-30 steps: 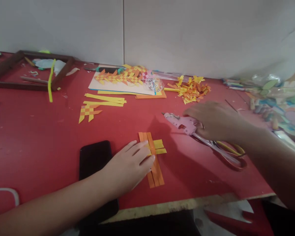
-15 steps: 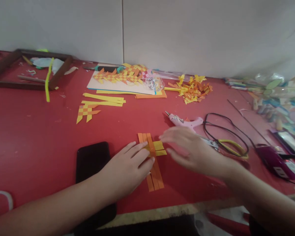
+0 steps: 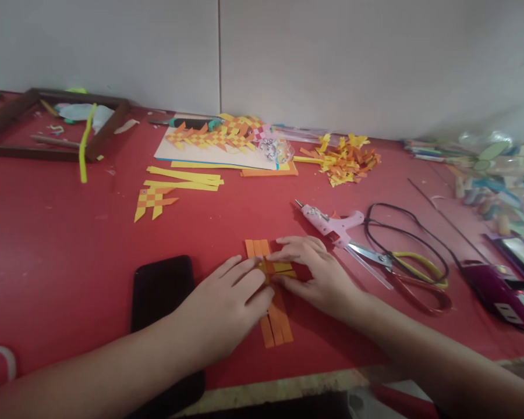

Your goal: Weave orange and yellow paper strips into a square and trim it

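Note:
Orange paper strips (image 3: 278,326) lie side by side on the red table, crossed by short yellow paper strips (image 3: 284,266) in a partly woven piece. My left hand (image 3: 227,299) presses on its left side, fingers bent over the crossing and hiding part of it. On the right side, the thumb and forefinger of my right hand (image 3: 321,276) pinch around the crossing. A black phone (image 3: 163,288) lies partly under my left forearm. Beyond my right hand are a pink glue gun (image 3: 338,228) and scissors (image 3: 371,255) with yellow and red handles.
A woven paper fish (image 3: 152,201) and loose yellow strips (image 3: 183,174) lie at the left middle. Farther back are a white sheet (image 3: 192,152) with woven pieces, a heap of paper scraps (image 3: 347,162) and a brown frame (image 3: 26,151). A purple device (image 3: 500,297) sits at the right.
My right hand has come from over the glue gun and scissors, leftward and nearer, onto the woven strips. My left hand has stayed on them.

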Motion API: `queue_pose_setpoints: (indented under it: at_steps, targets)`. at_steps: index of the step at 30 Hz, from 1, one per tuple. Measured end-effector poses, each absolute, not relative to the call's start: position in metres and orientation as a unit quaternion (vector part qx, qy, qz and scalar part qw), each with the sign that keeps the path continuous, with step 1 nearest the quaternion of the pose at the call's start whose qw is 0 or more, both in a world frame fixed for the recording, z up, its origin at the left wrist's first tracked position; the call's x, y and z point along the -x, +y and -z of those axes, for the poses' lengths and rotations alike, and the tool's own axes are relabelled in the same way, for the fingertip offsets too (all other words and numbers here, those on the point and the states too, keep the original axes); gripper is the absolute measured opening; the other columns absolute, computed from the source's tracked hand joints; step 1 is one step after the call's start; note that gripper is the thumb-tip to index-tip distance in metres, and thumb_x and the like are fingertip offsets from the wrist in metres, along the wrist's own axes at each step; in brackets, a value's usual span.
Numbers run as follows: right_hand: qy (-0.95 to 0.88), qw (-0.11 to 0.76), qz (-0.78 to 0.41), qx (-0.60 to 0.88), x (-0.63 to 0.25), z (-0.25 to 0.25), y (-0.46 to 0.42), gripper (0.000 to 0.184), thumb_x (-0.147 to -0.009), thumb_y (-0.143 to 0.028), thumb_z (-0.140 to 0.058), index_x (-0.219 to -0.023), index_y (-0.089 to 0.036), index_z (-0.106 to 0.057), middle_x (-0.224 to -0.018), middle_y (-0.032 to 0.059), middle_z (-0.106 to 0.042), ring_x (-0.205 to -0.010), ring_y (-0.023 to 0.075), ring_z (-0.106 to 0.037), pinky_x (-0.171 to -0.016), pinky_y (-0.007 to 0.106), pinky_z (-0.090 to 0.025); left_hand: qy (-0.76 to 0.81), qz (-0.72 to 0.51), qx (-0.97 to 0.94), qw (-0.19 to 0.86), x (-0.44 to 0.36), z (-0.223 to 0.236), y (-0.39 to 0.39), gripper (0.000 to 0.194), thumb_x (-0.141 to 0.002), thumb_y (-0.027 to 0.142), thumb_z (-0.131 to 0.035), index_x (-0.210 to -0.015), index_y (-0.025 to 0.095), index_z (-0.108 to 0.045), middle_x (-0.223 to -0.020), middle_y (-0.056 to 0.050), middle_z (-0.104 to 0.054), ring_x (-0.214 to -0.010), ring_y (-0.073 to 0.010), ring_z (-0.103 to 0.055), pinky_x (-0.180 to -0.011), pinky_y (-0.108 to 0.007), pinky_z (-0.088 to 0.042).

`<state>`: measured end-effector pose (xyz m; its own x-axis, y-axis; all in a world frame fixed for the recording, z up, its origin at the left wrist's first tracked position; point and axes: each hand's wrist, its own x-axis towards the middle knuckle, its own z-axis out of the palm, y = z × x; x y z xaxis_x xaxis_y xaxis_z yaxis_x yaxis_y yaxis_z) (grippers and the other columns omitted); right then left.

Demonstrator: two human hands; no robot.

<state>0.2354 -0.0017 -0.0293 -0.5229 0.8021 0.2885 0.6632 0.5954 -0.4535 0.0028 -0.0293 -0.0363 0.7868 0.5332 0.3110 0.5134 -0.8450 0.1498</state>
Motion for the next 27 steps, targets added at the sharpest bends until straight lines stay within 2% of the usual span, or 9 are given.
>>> queue_pose_setpoints:
  at_steps: [11,17,23,27]
  targets:
    - [-0.852,0.221,-0.18,0.439,-0.236,0.027,-0.001,0.028,-0.083,-0.024,-0.069,-0.11,-0.024,-0.059,-0.111,0.0085,-0.069,-0.118,0.0283,-0.06,-0.097,0.046,-0.044,0.274,-0.166,-0.947,0.031,-0.002,0.035,-0.029,0.025,-0.093,0.015,-0.053,-0.117,0.014,-0.062,-0.111,-0.012,-0.067,-0.118,-0.0339,-0.061,-0.102,-0.054,-0.05]
    - [-0.856,0.217,-0.177,0.435,-0.235,0.025,-0.001,0.029,-0.082,-0.024,-0.069,-0.111,-0.024,-0.061,-0.111,0.0082,-0.068,-0.119,0.0287,-0.057,-0.1,0.047,-0.041,0.269,-0.173,-0.947,0.031,-0.002,0.035,-0.029,0.026,-0.093,0.013,-0.05,-0.115,0.013,-0.063,-0.11,-0.013,-0.067,-0.117,-0.0356,-0.061,-0.1,-0.055,-0.051]
    - [-0.857,0.215,-0.178,0.434,-0.234,0.024,-0.001,0.028,-0.082,-0.023,-0.068,-0.109,-0.024,-0.061,-0.109,0.0068,-0.069,-0.119,0.0282,-0.057,-0.101,0.046,-0.038,0.268,-0.188,-0.945,0.018,-0.002,0.031,-0.028,0.025,-0.096,0.014,-0.044,-0.112,0.014,-0.064,-0.108,-0.013,-0.068,-0.114,-0.0333,-0.063,-0.098,-0.053,-0.053]
    - [-0.858,0.219,-0.17,0.432,-0.234,0.024,-0.002,0.028,-0.083,-0.024,-0.068,-0.11,-0.024,-0.06,-0.112,0.0079,-0.068,-0.119,0.0288,-0.057,-0.1,0.047,-0.039,0.285,-0.222,-0.932,0.008,0.0,0.025,-0.027,0.03,-0.094,0.017,-0.051,-0.124,0.014,-0.056,-0.119,-0.017,-0.062,-0.113,-0.0353,-0.061,-0.093,-0.053,-0.055]
